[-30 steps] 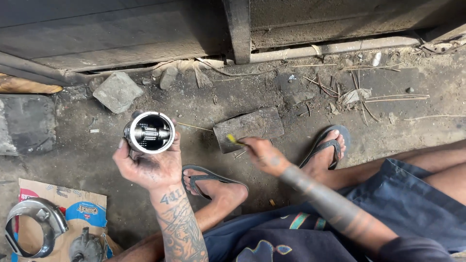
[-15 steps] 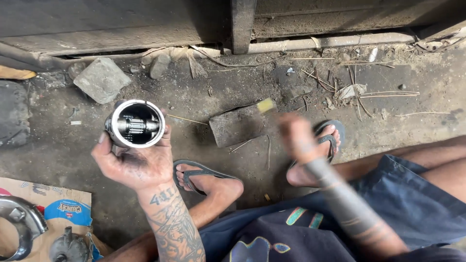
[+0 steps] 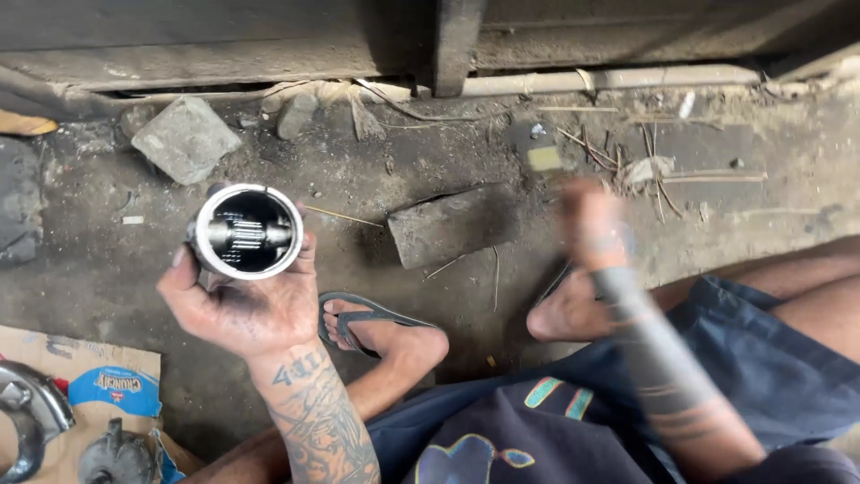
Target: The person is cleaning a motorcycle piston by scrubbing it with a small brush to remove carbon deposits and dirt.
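Observation:
My left hand [image 3: 246, 309] grips a round metal cylinder part [image 3: 246, 231] with its open end turned up at me; a pin and a ridged bearing show inside it. My right hand [image 3: 587, 222] is blurred with motion above the ground, and a small yellow-tipped tool [image 3: 544, 159] sticks out of it, pointing away from me. A flat dark brick [image 3: 452, 224] lies on the dirt between the two hands. My feet rest in flip-flops [image 3: 358, 314] on the ground.
A grey stone [image 3: 184, 136] lies at the upper left near a wall base with a pale pipe [image 3: 609, 79]. Cardboard [image 3: 54, 358] at the lower left carries metal engine parts [image 3: 31, 417]. Twigs and litter are scattered at the upper right.
My right hand has lifted off the brick and swung up and to the right with the yellow-tipped tool. My left hand keeps the cylinder part, held much the same.

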